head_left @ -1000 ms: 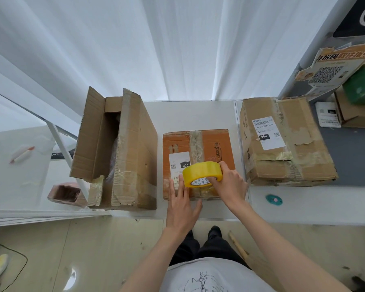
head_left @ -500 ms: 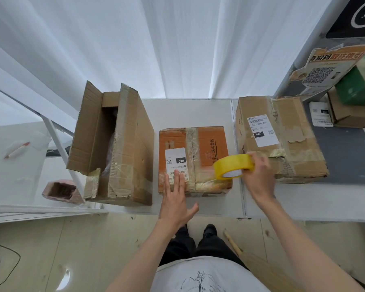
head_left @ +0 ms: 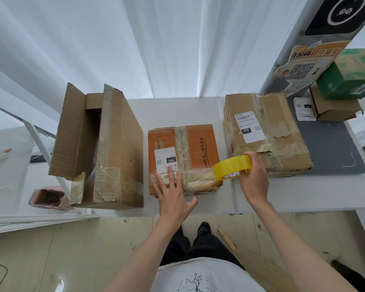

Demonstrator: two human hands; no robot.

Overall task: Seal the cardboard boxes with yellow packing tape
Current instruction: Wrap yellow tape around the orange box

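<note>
An orange cardboard box (head_left: 198,142) with a white label lies in the middle of the white table (head_left: 177,110). My left hand (head_left: 173,192) presses flat, fingers straight, on the box's near top edge. My right hand (head_left: 254,175) grips a yellow tape roll (head_left: 232,167) held off the box's right near corner. A strip of tape (head_left: 198,172) runs from the roll leftward across the box's near edge toward my left hand.
A tall brown box (head_left: 114,148) with open flaps stands on the left. A worn brown box (head_left: 268,133) lies on the right beside a grey mat (head_left: 329,148). Green and brown boxes (head_left: 346,81) are stacked far right. A small pink carton (head_left: 49,198) sits at the left table edge.
My right hand has pulled the tape roll from over the orange box out to the right, past its right corner, stretching tape along the near edge. My left hand stayed pressed on the box.
</note>
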